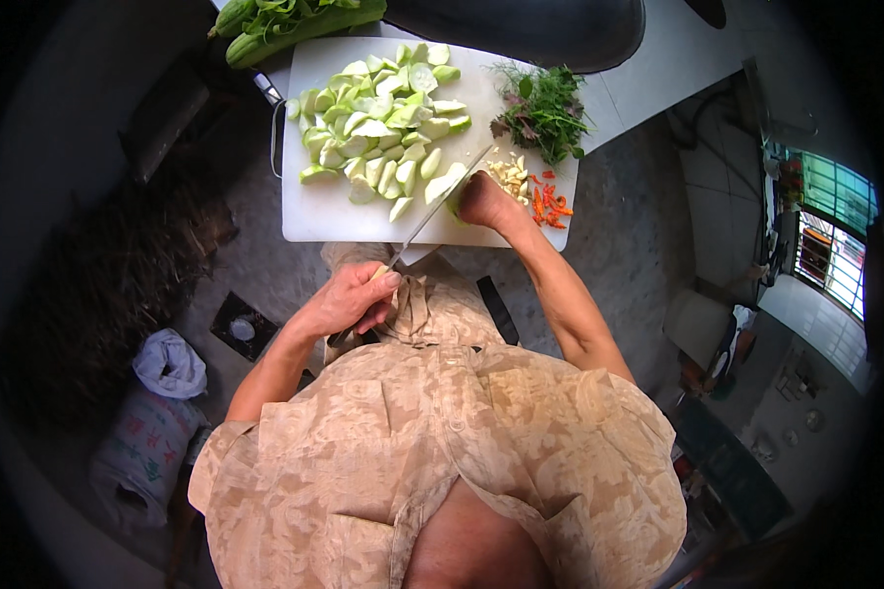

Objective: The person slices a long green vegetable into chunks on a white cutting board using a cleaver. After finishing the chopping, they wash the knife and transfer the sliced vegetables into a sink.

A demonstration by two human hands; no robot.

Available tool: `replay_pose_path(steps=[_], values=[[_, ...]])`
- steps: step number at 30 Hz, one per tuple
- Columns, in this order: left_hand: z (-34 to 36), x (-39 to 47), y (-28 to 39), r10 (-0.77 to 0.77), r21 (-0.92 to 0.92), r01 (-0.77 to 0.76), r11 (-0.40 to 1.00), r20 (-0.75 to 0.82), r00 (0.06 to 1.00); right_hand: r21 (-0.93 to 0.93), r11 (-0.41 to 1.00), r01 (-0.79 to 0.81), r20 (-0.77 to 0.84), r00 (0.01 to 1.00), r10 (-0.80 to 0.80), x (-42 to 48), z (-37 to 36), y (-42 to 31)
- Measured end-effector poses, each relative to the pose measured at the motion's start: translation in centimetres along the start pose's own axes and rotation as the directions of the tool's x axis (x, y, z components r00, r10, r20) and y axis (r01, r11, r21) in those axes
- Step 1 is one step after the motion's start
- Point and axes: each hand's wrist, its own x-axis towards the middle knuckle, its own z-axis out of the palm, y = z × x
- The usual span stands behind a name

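My left hand (357, 294) grips the handle of a kitchen knife (436, 212) at the board's near edge. Its blade is seen nearly edge-on, slanting away to the right. Just right of the blade, my right hand (486, 200) is curled over a pale green gourd piece (453, 206); most of the piece and the fingertips are hidden. Both are over a white cutting board (324, 221). A heap of cut, peeled gourd pieces (376, 125) covers its left and middle. Chopped garlic (512, 177), cut red chillies (549, 206) and a bunch of green and purplish herbs (541, 114) lie on the right.
Whole green gourds (302, 33) with leafy greens are at the far left. Beyond the board stands a large black pan-like vessel (530, 29) on a tiled counter (626, 92). White sacks (147, 434), one bearing writing, and a dark brushwood pile (118, 280) are on the left floor.
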Motion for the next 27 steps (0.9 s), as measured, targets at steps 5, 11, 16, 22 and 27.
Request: replay_pose_path(steps=[5, 11, 16, 22, 27], values=[[-0.6, -0.1, 1.6, -0.082, 0.054, 0.082, 0.995, 0.007, 0.997, 0.036, 0.998, -0.056, 0.082, 0.995, 0.053, 0.4, -0.3, -0.5], [0.0, 2.4, 1.2, -0.11, 0.02, 0.11, 0.994, -0.018, 0.994, 0.118, 0.981, 0.153, -0.189, 0.973, -0.129, 1.1, 3.0, 0.4], [1.8, 1.2, -0.2, -0.011, -0.178, -0.007, 0.984, -0.099, 0.995, 0.059, 0.993, -0.099, 0.001, 0.995, 0.099, -1.3, -0.6, -0.1], [1.6, 0.3, -0.8, 0.018, -0.169, -0.025, 0.985, -0.044, 0.999, 0.78, 0.621, -0.081, -0.112, 0.957, 0.266, -1.2, 3.0, 0.5], [1.5, -1.2, -0.9, -0.031, -0.183, 0.021, 0.983, -0.051, 0.998, 0.412, 0.89, -0.198, -0.044, 0.971, 0.236, 0.8, 1.3, -1.3]])
